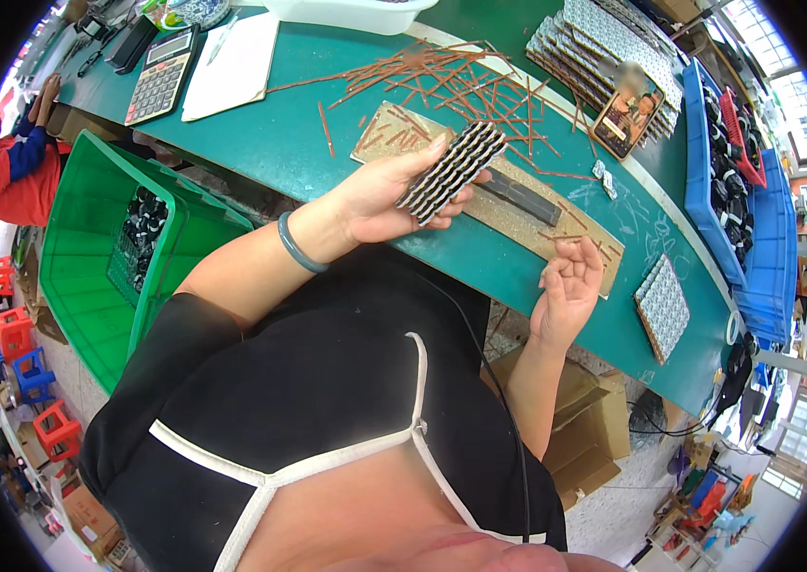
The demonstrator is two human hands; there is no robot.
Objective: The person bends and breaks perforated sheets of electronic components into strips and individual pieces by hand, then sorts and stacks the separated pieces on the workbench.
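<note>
My left hand [389, 195] is wrapped round a block of black and silver ridged pieces [454, 172], stacked in rows, and holds it tilted above the table's near edge. Beneath it lies a tan board [594, 238] with a dark grey bar [523, 198] along it and short brown strips [402, 132] scattered at its left end. Over the board's right end is my right hand [568, 291], its fingers curled in and the thumb near the index finger. Whether a small piece sits between those fingertips cannot be made out. A few brown bits lie just beyond them.
Long thin brown strips [461, 81] lie in a loose heap on the green table [299, 157]. Beyond are stacked patterned sheets [580, 52] and a phone [628, 119]. A patterned block [663, 307] lies right. Blue crates [716, 181] stand far right, a green bin [89, 257] left.
</note>
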